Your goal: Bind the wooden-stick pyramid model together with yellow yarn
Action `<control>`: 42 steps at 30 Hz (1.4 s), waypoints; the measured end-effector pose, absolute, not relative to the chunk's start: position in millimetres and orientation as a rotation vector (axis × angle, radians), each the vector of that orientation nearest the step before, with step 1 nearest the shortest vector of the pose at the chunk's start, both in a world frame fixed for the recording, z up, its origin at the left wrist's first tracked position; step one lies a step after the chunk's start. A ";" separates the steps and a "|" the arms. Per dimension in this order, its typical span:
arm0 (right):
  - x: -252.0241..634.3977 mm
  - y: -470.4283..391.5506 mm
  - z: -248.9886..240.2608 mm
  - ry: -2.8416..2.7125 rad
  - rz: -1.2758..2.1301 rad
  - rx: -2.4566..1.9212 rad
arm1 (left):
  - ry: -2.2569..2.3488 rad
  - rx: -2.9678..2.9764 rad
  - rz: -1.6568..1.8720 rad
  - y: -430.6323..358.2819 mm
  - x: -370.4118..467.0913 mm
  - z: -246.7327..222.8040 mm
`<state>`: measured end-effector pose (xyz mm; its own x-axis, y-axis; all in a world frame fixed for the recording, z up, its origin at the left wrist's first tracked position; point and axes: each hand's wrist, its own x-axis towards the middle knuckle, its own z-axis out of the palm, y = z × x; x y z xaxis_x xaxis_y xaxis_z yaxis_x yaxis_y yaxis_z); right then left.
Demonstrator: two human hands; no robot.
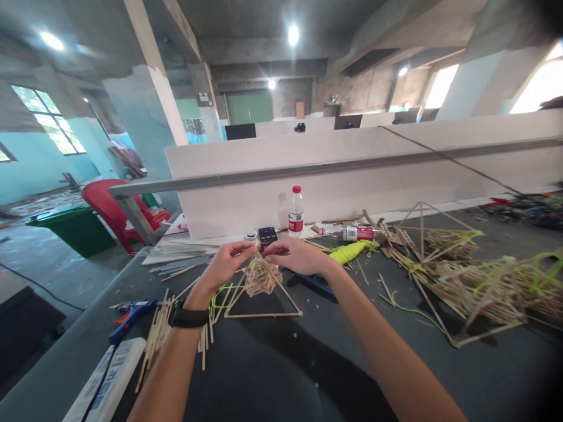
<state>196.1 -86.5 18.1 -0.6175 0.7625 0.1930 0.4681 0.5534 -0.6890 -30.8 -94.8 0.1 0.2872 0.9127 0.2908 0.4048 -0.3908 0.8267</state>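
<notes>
Pale wooden sticks form a small triangular-framed structure (pixel 263 315) on the dark grey surface (pixel 264 375), its peak between two bare hands. The left hand (pixel 233 261), below a black wristband (pixel 189 316), has thumb and fingers drawn together at the peak; the right hand (pixel 297 255) curls in from the other side, fingertips near it. Whether either pinches the yellow-green string there, I cannot tell. Behind stands an upright clear plastic bottle with a red cap (pixel 296 212); a blue glue gun (pixel 129 319) lies left of the wristband.
</notes>
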 end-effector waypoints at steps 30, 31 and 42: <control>155.1 -107.6 5.8 -2.276 -0.092 -1.176 | 1.195 2.012 1.049 -98.8 -41.3 8.6; 154.3 -106.7 4.5 -2.266 -0.097 -1.178 | 1.211 2.025 1.061 -99.3 -40.6 9.2; 162.9 -91.5 -3.2 -2.257 -0.062 -1.080 | 1.315 2.191 1.038 -102.7 -34.5 11.7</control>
